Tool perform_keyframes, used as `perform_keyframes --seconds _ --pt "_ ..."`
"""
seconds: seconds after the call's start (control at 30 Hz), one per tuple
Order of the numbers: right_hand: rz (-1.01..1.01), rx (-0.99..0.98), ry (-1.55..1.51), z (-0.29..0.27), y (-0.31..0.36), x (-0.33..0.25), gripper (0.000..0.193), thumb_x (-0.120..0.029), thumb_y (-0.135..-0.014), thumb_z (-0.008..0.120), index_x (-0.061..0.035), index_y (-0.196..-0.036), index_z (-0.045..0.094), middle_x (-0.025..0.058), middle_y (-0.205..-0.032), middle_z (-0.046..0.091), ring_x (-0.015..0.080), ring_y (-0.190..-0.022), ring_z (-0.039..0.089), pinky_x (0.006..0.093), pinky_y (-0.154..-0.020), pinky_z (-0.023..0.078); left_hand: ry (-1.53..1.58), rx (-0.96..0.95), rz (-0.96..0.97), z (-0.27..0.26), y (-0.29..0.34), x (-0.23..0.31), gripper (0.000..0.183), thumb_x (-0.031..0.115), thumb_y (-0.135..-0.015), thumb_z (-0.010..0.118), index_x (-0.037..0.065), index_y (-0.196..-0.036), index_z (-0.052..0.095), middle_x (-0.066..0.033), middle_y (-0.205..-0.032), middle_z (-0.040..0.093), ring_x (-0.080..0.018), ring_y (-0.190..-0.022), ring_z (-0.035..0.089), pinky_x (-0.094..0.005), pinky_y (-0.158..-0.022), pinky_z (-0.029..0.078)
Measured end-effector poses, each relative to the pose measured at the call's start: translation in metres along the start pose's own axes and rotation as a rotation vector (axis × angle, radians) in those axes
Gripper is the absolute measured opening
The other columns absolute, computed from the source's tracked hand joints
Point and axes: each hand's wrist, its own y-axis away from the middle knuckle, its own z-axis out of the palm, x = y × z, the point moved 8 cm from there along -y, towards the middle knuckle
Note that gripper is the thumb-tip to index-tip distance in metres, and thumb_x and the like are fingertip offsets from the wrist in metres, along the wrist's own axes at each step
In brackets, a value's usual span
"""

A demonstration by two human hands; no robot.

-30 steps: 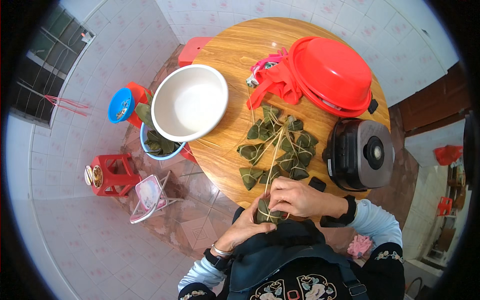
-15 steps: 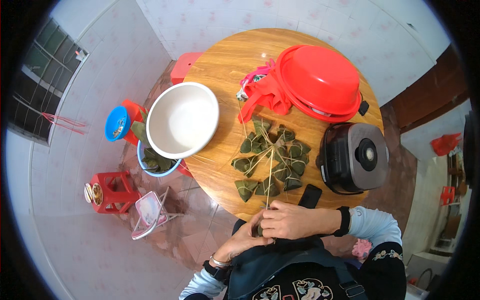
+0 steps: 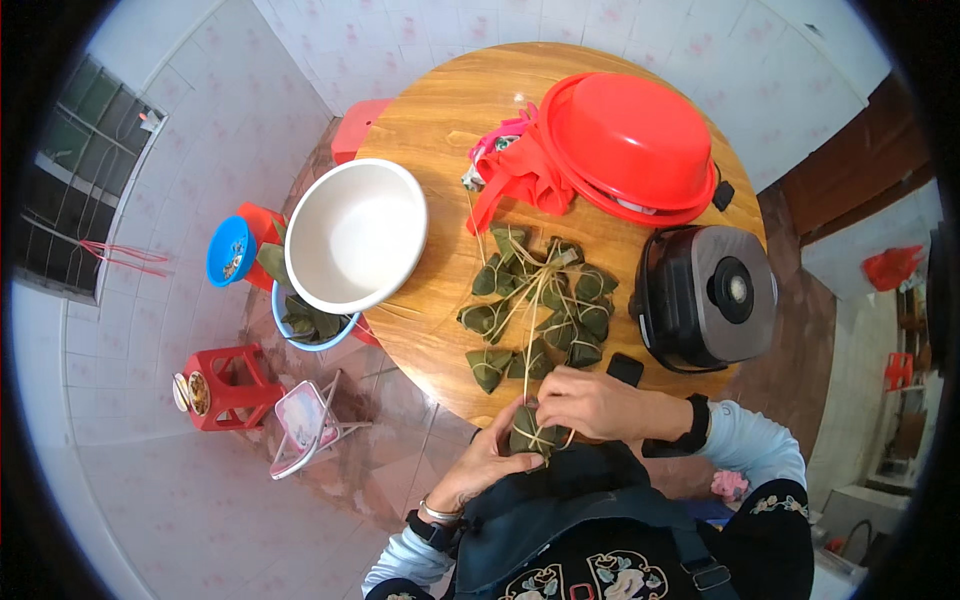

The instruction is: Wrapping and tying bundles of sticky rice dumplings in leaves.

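Observation:
A leaf-wrapped rice dumpling (image 3: 533,433) sits in my left hand (image 3: 485,458), whose fingers and thumb close around it at the table's near edge. Pale string crosses the dumpling's face. My right hand (image 3: 592,402) bends over its right side with the fingers pinched on the string; their tips are partly hidden. From the dumpling a taut strand (image 3: 528,372) runs up to a bunch of tied dumplings (image 3: 552,312) on the table. Their strings meet in a knot (image 3: 556,262).
On the round wooden table (image 3: 440,110) stand a white basin (image 3: 358,235), a red basin (image 3: 630,140), a red cloth bag (image 3: 525,178), a black rice cooker (image 3: 705,295) and a phone (image 3: 625,370). At left are a leaf-filled tub (image 3: 315,322), a red stool (image 3: 240,388) and a folding chair (image 3: 303,420).
The dumpling, mostly covered before, now shows its string-crossed face between my hands. My right hand has shifted slightly up and right, its fingers away from my left hand. The whole view has shifted slightly.

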Motion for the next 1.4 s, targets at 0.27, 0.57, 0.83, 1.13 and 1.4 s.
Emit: perform_keyframes --seconds 0.27,0.57,0.83,1.13,1.4 --pt "0.063 -0.039 -0.27 0.01 0.0 0.022 0.008 -0.009 -0.081 0.064 -0.0034 -0.087 0.062 0.0069 -0.086 0.054 0.0221 -0.081 0.056 0.0311 -0.07 0.046 0.025 0.002 0.02 0.001 0.004 0.003 0.085 0.0 -0.076 0.068 0.002 -0.144 0.016 -0.0085 -0.136 0.037 -0.0152 -0.12 0.041 -0.0282 -0.097 0.038" --pt "0.134 -0.059 -0.274 -0.013 -0.004 0.022 0.009 -0.008 -0.082 0.063 -0.004 -0.089 0.062 0.009 -0.086 0.055 0.0248 -0.078 0.056 0.0335 -0.069 0.045 -0.003 0.04 0.05 -0.001 0.004 0.006 0.085 0.002 -0.076 0.069 0.001 -0.143 0.016 -0.0086 -0.138 0.036 -0.0173 -0.123 0.04 -0.0292 -0.1 0.035" --pt "0.035 -0.106 -0.079 -0.009 -0.009 0.004 0.01 -0.006 -0.08 0.06 -0.0018 -0.089 0.061 0.0101 -0.086 0.051 0.0257 -0.082 0.054 0.0332 -0.07 0.045 -0.182 0.093 0.111 -0.004 -0.001 0.006 0.087 0.007 -0.074 0.073 -0.002 -0.141 0.019 -0.0103 -0.136 0.04 -0.0171 -0.121 0.042 -0.028 -0.101 0.033" --pt "0.082 -0.143 -0.016 -0.003 -0.012 0.008 0.011 -0.007 -0.082 0.06 0.0004 -0.09 0.061 0.011 -0.088 0.051 0.0269 -0.082 0.055 0.0332 -0.069 0.047 -0.298 0.136 0.161 -0.007 -0.001 0.009 0.088 0.013 -0.074 0.074 -0.004 -0.14 0.019 -0.012 -0.132 0.044 -0.0173 -0.12 0.043 -0.0279 -0.101 0.033" --pt "0.043 -0.1 0.024 -0.013 -0.012 -0.001 0.014 -0.004 -0.077 0.056 -0.0002 -0.091 0.057 0.0115 -0.087 0.048 0.0278 -0.079 0.054 0.0345 -0.065 0.046 0.002 0.106 0.055 -0.009 -0.001 0.001 0.071 0.004 -0.085 0.056 0.002 -0.144 0.018 -0.0139 -0.148 0.02 -0.0207 -0.136 0.021 -0.031 -0.109 0.018"
